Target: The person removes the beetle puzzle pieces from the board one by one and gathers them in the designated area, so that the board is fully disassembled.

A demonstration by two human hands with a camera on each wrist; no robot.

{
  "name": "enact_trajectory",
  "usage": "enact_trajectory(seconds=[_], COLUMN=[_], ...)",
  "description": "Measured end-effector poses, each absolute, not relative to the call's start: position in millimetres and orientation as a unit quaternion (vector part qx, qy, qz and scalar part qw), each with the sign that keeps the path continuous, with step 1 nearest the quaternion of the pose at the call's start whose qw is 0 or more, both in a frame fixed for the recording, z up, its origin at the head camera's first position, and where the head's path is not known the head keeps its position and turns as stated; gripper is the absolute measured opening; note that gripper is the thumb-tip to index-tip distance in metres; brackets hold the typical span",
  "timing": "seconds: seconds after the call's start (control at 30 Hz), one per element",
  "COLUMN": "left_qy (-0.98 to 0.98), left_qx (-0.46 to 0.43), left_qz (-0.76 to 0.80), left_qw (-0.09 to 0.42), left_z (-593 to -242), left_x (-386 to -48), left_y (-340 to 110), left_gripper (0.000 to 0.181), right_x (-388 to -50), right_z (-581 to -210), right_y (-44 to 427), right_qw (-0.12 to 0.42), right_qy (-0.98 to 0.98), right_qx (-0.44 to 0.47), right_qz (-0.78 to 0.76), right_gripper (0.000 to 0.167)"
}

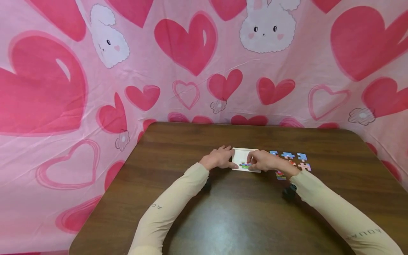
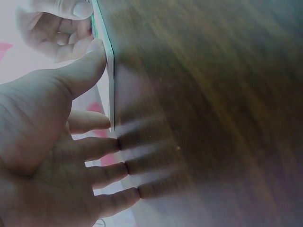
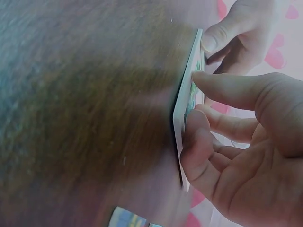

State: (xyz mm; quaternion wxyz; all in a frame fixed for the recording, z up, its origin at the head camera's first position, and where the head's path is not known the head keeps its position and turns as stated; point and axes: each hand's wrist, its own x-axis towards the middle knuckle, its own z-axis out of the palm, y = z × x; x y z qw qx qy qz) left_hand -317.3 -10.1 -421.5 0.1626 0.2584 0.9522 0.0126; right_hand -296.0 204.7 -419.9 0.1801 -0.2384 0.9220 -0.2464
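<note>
A white puzzle tray lies on the table, with a green and blue strip of jigsaw puzzle along its near side. My left hand is at the tray's left end. Its thumb touches the near edge, and its other fingers are spread, fairly straight, with several tips on the table. Over the right part of the tray, my right hand pinches a puzzle piece against the tray with its thumb and bent fingers. The fingers hide most of that piece.
Several loose puzzle pieces lie right of the tray, partly behind the right forearm. One loose piece shows at the bottom of the right wrist view. The brown wooden table ends at a pink curtain with hearts and rabbits.
</note>
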Motion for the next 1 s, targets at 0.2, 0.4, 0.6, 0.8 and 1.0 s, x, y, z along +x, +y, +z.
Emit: enact_trajectory(seconds=[0.2,0.4,0.6,0.8,1.0], left_qy=[0.952,0.953,0.952,0.952,0.952], left_qx=[0.257,0.255,0.255,0.255,0.255], left_qz=[0.016,0.017,0.021,0.021,0.024], left_qw=[0.166,0.165,0.170,0.170,0.169], left_z=[-420.9,-420.0,-418.8,-419.5,-420.0], left_x=[-317.8,-317.5,-316.9,-316.9,-316.2], left_y=[-10.3,-9.7,-10.1,-10.0,-9.8], left_gripper=[0.078,0.078,0.078,0.078,0.078], right_x=[-295.8,-297.1,-299.2,-301.8,-301.9], right_z=[-418.3,-418.7,-419.8,-418.0,-409.3], right_y=[203.4,201.8,202.4,206.1,216.2], right_qw=[0.178,0.174,0.171,0.182,0.191], right_qy=[0.921,0.924,0.921,0.910,0.899], right_qx=[-0.242,-0.232,-0.226,-0.223,-0.228], right_qz=[-0.249,-0.249,-0.269,-0.297,-0.323], right_gripper=[0.020,0.018,0.015,0.019,0.021])
